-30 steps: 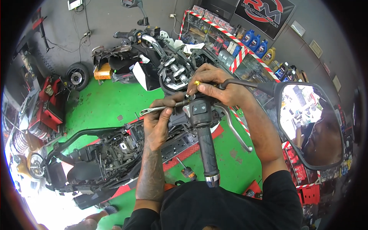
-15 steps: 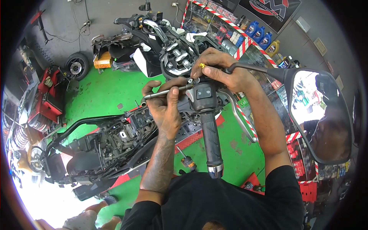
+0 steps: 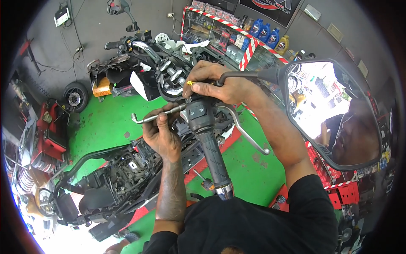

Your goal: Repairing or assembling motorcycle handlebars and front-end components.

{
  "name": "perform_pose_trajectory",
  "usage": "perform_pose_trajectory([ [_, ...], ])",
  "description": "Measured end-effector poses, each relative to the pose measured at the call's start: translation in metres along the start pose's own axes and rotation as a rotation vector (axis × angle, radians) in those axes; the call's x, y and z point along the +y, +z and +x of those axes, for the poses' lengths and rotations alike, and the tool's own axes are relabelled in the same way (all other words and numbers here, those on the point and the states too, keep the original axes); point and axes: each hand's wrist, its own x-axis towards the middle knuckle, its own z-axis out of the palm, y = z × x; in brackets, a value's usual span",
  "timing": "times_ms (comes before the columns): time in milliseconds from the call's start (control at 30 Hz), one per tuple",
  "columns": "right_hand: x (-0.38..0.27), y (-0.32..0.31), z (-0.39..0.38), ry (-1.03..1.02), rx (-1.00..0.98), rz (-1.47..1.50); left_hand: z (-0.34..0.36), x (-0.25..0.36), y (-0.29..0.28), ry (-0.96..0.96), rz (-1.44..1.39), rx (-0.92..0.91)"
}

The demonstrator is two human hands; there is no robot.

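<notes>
My left hand [image 3: 163, 137] is closed round an L-shaped steel wrench [image 3: 148, 118], its long end reaching to fittings just above the black switch housing [image 3: 198, 114]. My right hand [image 3: 218, 86] is closed at the base of the mirror stem [image 3: 243, 74], thumb and fingers beside a small yellow piece [image 3: 190, 83]; its fingertips partly hide the fastener there. Below the housing runs the handlebar grip [image 3: 213, 163] with a chrome end, and a silver brake lever [image 3: 249, 139] curves to its right. The mirror [image 3: 330, 114] shows a reflection on the right.
A partly stripped motorcycle [image 3: 110, 186] stands below, with loose panels [image 3: 144, 84] behind it. A red tool cart [image 3: 53, 131] and spare wheel [image 3: 75, 99] are at left, a glass display counter [image 3: 237, 29] with bottles at back right. Another person's leg [image 3: 118, 245] shows at bottom left.
The wrench has swung in my left hand, its bent end now pointing outward to the left. The view has shifted, with grip and mirror appearing further left than half a second ago.
</notes>
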Motion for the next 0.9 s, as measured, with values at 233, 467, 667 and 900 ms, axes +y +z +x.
perform_pose_trajectory([
  [233, -0.006, 0.002, -0.002, 0.045, 0.010, -0.011, 0.002, -0.001, 0.008, 0.040, -0.042, 0.006],
  [467, -0.004, 0.001, -0.002, 0.063, 0.014, 0.015, 0.006, 0.009, -0.002, -0.021, -0.192, -0.176],
  [667, -0.002, -0.001, 0.000, 0.046, -0.003, -0.001, 0.006, 0.008, 0.000, -0.122, -0.002, 0.030],
  [900, -0.006, -0.002, 0.002, 0.035, -0.018, 0.019, 0.006, 0.009, 0.011, -0.087, -0.020, -0.035],
])
